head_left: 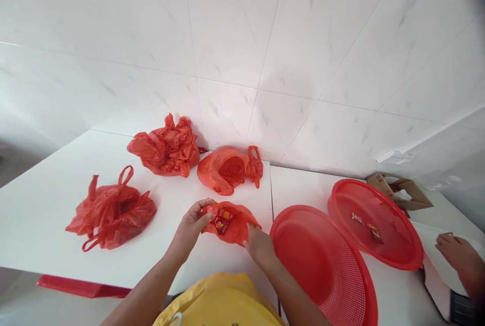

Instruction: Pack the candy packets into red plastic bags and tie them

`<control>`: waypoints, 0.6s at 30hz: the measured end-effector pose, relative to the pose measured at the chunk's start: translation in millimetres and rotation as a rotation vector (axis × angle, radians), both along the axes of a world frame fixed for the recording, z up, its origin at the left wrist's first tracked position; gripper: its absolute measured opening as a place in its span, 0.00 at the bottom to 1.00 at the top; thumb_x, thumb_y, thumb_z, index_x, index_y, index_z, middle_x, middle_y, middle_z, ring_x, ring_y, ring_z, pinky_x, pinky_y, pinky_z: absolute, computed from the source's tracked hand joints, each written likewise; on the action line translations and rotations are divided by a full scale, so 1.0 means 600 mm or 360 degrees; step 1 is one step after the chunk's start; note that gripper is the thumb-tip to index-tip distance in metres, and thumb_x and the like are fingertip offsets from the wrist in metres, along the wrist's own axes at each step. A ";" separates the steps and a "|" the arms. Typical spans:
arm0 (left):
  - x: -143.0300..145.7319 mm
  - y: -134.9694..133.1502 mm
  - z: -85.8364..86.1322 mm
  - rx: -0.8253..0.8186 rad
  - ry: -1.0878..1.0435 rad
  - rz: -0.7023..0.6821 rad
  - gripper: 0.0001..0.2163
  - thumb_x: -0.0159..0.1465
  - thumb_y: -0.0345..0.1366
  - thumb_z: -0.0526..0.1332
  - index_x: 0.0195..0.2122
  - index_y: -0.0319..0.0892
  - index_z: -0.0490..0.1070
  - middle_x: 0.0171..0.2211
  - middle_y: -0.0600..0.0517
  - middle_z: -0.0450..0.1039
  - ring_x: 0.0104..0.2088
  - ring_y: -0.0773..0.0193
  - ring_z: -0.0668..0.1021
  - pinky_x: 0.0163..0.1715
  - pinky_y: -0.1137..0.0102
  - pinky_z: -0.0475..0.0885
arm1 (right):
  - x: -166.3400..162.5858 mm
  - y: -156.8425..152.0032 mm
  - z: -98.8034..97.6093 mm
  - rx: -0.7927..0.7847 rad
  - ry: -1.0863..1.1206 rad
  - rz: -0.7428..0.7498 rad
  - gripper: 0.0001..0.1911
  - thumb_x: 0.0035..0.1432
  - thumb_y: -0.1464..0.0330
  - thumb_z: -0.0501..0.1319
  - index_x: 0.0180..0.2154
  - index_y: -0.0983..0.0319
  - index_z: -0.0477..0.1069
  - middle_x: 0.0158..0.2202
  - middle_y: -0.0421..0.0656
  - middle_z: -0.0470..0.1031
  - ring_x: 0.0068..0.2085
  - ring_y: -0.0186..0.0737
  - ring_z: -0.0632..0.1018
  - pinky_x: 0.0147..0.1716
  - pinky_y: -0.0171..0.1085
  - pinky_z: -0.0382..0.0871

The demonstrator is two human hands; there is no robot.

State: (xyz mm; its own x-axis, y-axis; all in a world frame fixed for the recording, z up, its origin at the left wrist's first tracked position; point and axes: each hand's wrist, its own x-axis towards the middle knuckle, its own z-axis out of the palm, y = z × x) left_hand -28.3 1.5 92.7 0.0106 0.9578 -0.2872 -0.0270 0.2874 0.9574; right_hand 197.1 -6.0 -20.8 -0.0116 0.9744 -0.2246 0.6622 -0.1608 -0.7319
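A red plastic bag [240, 221] sits on the white table in front of me with its mouth spread upward. Inside it, toward the left, lie red printed packets [223, 220]. My left hand [196, 226] pinches the bag's left rim between thumb and fingers, close by the packets. On the other side, my right hand [259, 243] grips the right rim, its fingertips partly hidden in the folds. Just right of that hand stands a large red plastic basket [303, 245], its perforated side showing.
Behind are a crumpled red bag [166, 146] and a round red bag [215, 167]; another red bag [109, 215] lies left. A second basket [379, 225] holds a few small packets. Right are a cardboard box [413, 197] and another person's hand [456, 251] over a scale-like device [439, 288].
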 end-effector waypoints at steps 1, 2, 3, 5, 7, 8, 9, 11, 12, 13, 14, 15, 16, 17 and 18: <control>-0.001 0.001 0.001 -0.0001 0.0008 0.0004 0.19 0.59 0.44 0.60 0.51 0.45 0.67 0.32 0.53 0.73 0.33 0.63 0.74 0.32 0.70 0.66 | 0.003 -0.005 -0.004 -0.0023 -0.0115 0.0041 0.15 0.40 0.77 0.61 0.34 0.59 0.71 0.27 0.42 0.69 0.31 0.45 0.72 0.34 0.43 0.58; -0.002 0.002 0.002 0.0001 0.0022 0.0009 0.19 0.59 0.44 0.60 0.51 0.45 0.67 0.32 0.53 0.74 0.32 0.63 0.73 0.32 0.70 0.66 | 0.005 -0.009 -0.005 -0.0043 -0.0196 0.0075 0.14 0.40 0.78 0.59 0.32 0.59 0.70 0.25 0.42 0.67 0.29 0.43 0.71 0.32 0.42 0.57; -0.002 0.003 0.003 0.0007 0.0037 0.0012 0.19 0.59 0.44 0.61 0.51 0.45 0.67 0.33 0.53 0.74 0.32 0.63 0.73 0.33 0.70 0.67 | 0.008 -0.012 -0.003 -0.0057 -0.0243 0.0105 0.12 0.41 0.79 0.58 0.29 0.60 0.69 0.23 0.41 0.66 0.27 0.42 0.70 0.31 0.41 0.56; -0.004 0.005 0.003 0.0043 0.0067 0.0013 0.19 0.59 0.44 0.60 0.51 0.45 0.67 0.35 0.53 0.74 0.33 0.64 0.73 0.34 0.69 0.68 | 0.012 -0.014 0.008 -0.0065 -0.0272 0.0126 0.08 0.41 0.78 0.56 0.23 0.59 0.64 0.20 0.40 0.63 0.24 0.38 0.66 0.28 0.40 0.53; -0.007 0.008 0.002 0.0108 0.0117 -0.0002 0.20 0.59 0.44 0.60 0.52 0.44 0.66 0.34 0.53 0.73 0.32 0.64 0.73 0.34 0.69 0.68 | 0.016 -0.012 0.026 -0.0038 -0.0278 0.0096 0.07 0.44 0.77 0.55 0.22 0.59 0.60 0.20 0.39 0.63 0.23 0.36 0.64 0.27 0.38 0.51; -0.009 0.009 0.000 0.0148 0.0164 -0.0010 0.20 0.60 0.44 0.59 0.52 0.44 0.66 0.33 0.54 0.72 0.31 0.64 0.73 0.33 0.69 0.68 | 0.018 -0.010 0.037 -0.0016 -0.0259 0.0066 0.07 0.45 0.76 0.54 0.23 0.59 0.59 0.22 0.38 0.64 0.24 0.35 0.64 0.26 0.37 0.50; -0.011 0.010 -0.001 0.0189 0.0230 -0.0016 0.20 0.60 0.44 0.58 0.53 0.44 0.65 0.31 0.55 0.71 0.30 0.65 0.72 0.33 0.68 0.68 | 0.021 -0.007 0.050 0.0010 -0.0224 0.0024 0.06 0.47 0.75 0.53 0.24 0.58 0.59 0.23 0.37 0.65 0.24 0.35 0.64 0.26 0.37 0.50; -0.016 0.012 -0.001 0.0270 0.0411 -0.0016 0.20 0.62 0.42 0.57 0.54 0.45 0.65 0.31 0.55 0.70 0.29 0.65 0.71 0.33 0.68 0.68 | 0.028 -0.003 0.078 0.0073 -0.0106 -0.0093 0.04 0.50 0.71 0.53 0.25 0.58 0.57 0.23 0.35 0.62 0.24 0.34 0.62 0.24 0.35 0.50; -0.018 0.013 0.001 0.0311 0.0508 -0.0018 0.19 0.62 0.42 0.56 0.54 0.45 0.65 0.32 0.54 0.70 0.29 0.65 0.71 0.33 0.68 0.68 | 0.031 -0.001 0.094 0.0111 -0.0029 -0.0152 0.05 0.51 0.69 0.53 0.25 0.58 0.56 0.22 0.34 0.60 0.24 0.33 0.61 0.24 0.34 0.51; -0.020 0.013 0.005 0.0356 0.0594 -0.0019 0.18 0.63 0.40 0.55 0.54 0.46 0.65 0.36 0.53 0.72 0.31 0.65 0.72 0.34 0.68 0.68 | 0.035 -0.001 0.110 0.0156 0.0058 -0.0210 0.08 0.52 0.67 0.54 0.25 0.58 0.55 0.21 0.33 0.58 0.24 0.33 0.60 0.24 0.34 0.52; -0.022 0.014 0.009 0.0405 0.0667 -0.0024 0.18 0.63 0.39 0.54 0.54 0.47 0.66 0.40 0.51 0.73 0.33 0.64 0.73 0.36 0.67 0.69 | 0.038 -0.001 0.127 0.0204 0.0145 -0.0254 0.10 0.53 0.65 0.55 0.24 0.57 0.55 0.21 0.33 0.56 0.24 0.32 0.60 0.24 0.33 0.53; -0.024 0.014 0.014 0.0458 0.0727 -0.0028 0.17 0.63 0.38 0.53 0.53 0.47 0.66 0.45 0.50 0.72 0.37 0.63 0.74 0.38 0.67 0.69 | 0.042 -0.003 0.144 0.0249 0.0221 -0.0276 0.11 0.54 0.64 0.56 0.24 0.58 0.55 0.22 0.33 0.56 0.24 0.32 0.60 0.25 0.33 0.54; -0.026 0.015 0.020 0.0514 0.0780 -0.0030 0.16 0.64 0.37 0.53 0.53 0.47 0.66 0.49 0.50 0.72 0.41 0.63 0.74 0.41 0.66 0.69 | 0.045 -0.005 0.160 0.0290 0.0291 -0.0281 0.11 0.55 0.63 0.56 0.25 0.58 0.55 0.23 0.33 0.57 0.25 0.32 0.60 0.25 0.33 0.55; -0.027 0.015 0.026 0.0567 0.0828 -0.0033 0.16 0.64 0.36 0.52 0.52 0.47 0.66 0.51 0.50 0.71 0.45 0.62 0.74 0.44 0.66 0.69 | 0.047 -0.009 0.173 0.0329 0.0355 -0.0282 0.11 0.55 0.63 0.57 0.26 0.58 0.57 0.24 0.34 0.59 0.26 0.32 0.62 0.26 0.33 0.57; -0.029 0.015 0.031 0.0612 0.0877 -0.0038 0.16 0.64 0.35 0.51 0.52 0.47 0.66 0.52 0.50 0.71 0.47 0.61 0.73 0.47 0.66 0.68 | 0.050 -0.012 0.185 0.0368 0.0407 -0.0280 0.10 0.56 0.63 0.57 0.26 0.58 0.58 0.26 0.35 0.62 0.27 0.33 0.64 0.28 0.33 0.59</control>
State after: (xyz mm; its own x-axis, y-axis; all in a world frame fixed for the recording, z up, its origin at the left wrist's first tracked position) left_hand -45.5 10.2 111.6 -0.0177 0.9943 0.1047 0.4971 -0.0821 0.8638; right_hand 226.9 -13.1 90.2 0.1329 0.9911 -0.0101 0.4308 -0.0670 -0.8999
